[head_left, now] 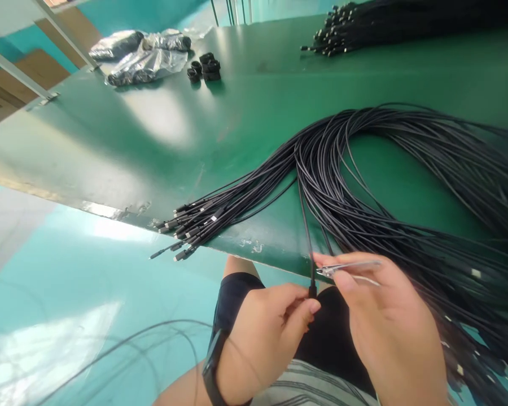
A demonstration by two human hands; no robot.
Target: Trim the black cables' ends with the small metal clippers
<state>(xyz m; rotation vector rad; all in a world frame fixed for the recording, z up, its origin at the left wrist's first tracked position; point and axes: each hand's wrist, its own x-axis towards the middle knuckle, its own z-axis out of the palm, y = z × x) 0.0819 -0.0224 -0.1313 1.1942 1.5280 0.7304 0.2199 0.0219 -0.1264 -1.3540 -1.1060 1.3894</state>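
My left hand (265, 324) is closed, with thumb and fingertips pinching the black connector end of a cable (312, 286). That cable runs up from the pinch to the table edge. Between the thumb and fingers of my right hand (389, 321) is a silver nail clipper (364, 265), its jaws close beside the cable just above the connector. Whether the jaws touch the cable I cannot tell. Behind both hands a large bundle of black cables (322, 141) bends across the table, and one group of its connector ends (190, 228) hangs slightly over the front edge.
The green table (245, 124) carries another pile of black cables (389, 25) at the back right. Plastic-wrapped packs (148, 65) lie at the back left beside several small black coils (209, 67). Cardboard boxes (21, 84) stand beyond the left end.
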